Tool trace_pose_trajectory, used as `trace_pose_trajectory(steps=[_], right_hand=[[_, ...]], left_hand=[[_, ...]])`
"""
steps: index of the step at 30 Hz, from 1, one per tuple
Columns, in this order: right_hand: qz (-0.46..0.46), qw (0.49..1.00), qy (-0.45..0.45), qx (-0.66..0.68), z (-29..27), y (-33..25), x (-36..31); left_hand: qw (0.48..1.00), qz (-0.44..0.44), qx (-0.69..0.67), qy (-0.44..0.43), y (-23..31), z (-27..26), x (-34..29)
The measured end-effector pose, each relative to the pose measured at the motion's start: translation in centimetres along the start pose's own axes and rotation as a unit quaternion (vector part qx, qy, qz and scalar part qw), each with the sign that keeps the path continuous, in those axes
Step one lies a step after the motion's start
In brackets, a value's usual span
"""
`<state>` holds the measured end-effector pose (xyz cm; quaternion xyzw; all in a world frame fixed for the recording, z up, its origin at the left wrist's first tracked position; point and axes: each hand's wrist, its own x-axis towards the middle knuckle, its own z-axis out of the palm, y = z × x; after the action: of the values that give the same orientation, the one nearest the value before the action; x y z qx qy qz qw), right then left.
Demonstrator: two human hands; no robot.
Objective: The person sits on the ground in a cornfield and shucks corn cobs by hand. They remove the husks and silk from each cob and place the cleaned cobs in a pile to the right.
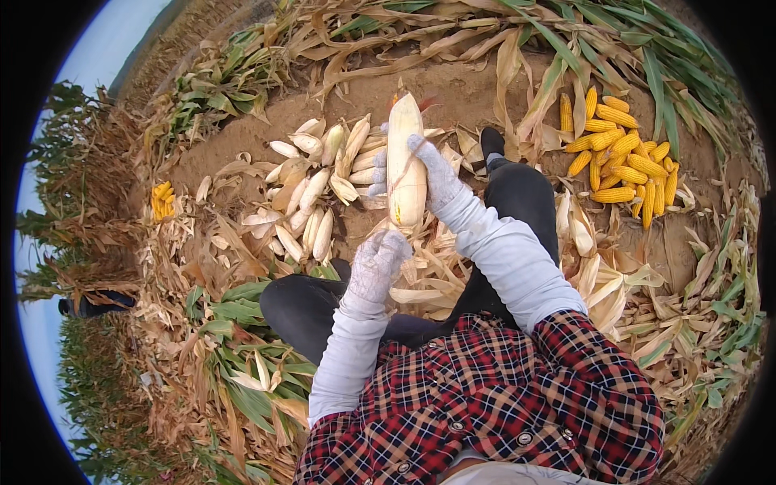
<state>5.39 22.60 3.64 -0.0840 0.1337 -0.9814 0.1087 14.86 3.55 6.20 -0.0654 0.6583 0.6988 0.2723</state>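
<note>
An ear of corn in its pale husk (406, 174) stands roughly upright before me, with a strip of yellow kernels showing near its lower end. My right hand (439, 172), in a whitish glove, is wrapped round it: the thumb lies on the right side and the fingertips come out on the left. Just below the ear's lower end is my left hand (380, 252), gloved too and closed; whatever its fingers may hold is hidden. Left of the ear lies a pile of unhusked corn ears (311, 190) on the dirt.
Husked yellow corn ears (626, 153) are heaped at the right, and a smaller yellow heap (162, 200) lies far left. Loose dry husks (432, 291) lie between my bent legs (521, 198). Cut stalks and leaves (453, 24) ring the bare dirt (453, 81).
</note>
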Motion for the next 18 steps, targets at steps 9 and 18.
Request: trace_pose_trajectory(steps=[9,18], right_hand=[[0.068,0.933,0.146,-0.322,0.6,1.4,-1.1],[-0.095,0.927,0.178,-0.318,-2.3,2.6,0.2]], left_hand=[[0.775,0.105,0.620,0.057,-0.1,0.2,1.2],[0.915,0.101,0.390,0.031,-1.9,0.3,1.9]])
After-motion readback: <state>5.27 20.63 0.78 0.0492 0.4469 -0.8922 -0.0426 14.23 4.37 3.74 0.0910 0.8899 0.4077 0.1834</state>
